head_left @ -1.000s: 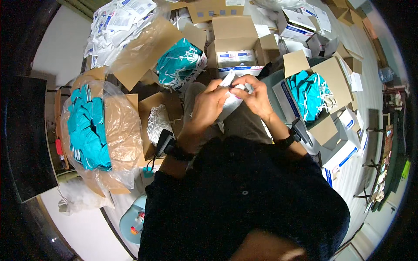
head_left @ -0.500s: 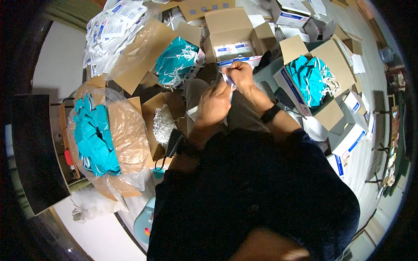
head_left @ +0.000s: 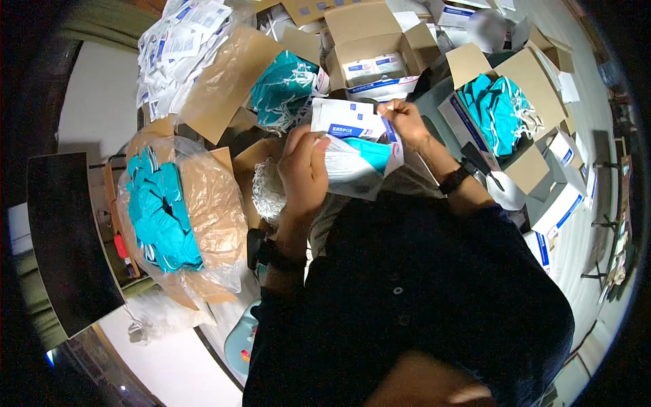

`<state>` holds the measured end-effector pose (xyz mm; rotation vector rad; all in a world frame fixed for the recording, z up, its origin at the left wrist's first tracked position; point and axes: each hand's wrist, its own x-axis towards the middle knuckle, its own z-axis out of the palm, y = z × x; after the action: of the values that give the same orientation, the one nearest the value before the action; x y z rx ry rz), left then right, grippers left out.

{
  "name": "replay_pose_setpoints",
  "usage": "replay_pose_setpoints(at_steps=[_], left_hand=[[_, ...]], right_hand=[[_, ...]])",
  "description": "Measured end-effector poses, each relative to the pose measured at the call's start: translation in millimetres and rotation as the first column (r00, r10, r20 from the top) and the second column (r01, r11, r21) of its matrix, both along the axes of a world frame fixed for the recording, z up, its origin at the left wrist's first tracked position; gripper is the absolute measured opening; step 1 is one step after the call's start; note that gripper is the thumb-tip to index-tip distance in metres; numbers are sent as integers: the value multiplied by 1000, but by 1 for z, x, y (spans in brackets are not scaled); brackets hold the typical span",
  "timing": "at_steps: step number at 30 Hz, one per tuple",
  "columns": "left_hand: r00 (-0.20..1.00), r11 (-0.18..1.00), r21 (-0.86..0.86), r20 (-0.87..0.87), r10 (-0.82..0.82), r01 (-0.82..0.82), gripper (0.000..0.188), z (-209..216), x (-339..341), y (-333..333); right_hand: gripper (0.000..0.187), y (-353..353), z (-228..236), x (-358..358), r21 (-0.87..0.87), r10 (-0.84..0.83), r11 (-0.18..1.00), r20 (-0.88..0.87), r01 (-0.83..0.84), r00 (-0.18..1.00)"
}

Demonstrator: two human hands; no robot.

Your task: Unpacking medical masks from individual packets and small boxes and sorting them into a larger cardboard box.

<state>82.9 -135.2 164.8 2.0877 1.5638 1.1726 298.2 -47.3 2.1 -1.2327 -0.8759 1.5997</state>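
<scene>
My left hand is closed on the left side of a white paper-and-film pouch with a blue printed band. My right hand pinches the pouch's upper right edge. Between the two sides of the pouch, a folded teal face mask shows in part; I cannot tell whether it lies loose or behind clear film. The pouch is tilted above my lap. Just beyond it, a box holds stacked teal masks with white straps. Further off, an open carton contains flat white packs.
At the left, a plastic-lined carton holds many teal masks. A heap of white pouches stands behind it. White straps lie bundled near my left forearm. To the right are a box of teal masks and several white boxes.
My hands were close together on a narrow, edge-on white item. Now they are apart, with the pouch spread between them and the teal mask showing. The view has shifted slightly.
</scene>
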Motion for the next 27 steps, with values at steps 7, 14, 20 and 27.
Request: replay_pose_setpoints(at_steps=[7,14,20,27], left_hand=[[995,993,-105,-67,-68,60,12,-36,-2,11],[985,975,-160,-58,-165,154,14,-41,6,6],[989,952,-292,141,-55,94,19,-45,1,2],[980,944,-266,10,-198,194,14,-70,-2,23]], right_hand=[[6,-19,107,-14,410,135,895,128,-176,983],[9,-26,101,-41,449,315,806,226,-386,922],[3,-26,87,-28,284,321,890,162,-356,933],[7,-24,83,-35,382,240,864,256,-327,936]])
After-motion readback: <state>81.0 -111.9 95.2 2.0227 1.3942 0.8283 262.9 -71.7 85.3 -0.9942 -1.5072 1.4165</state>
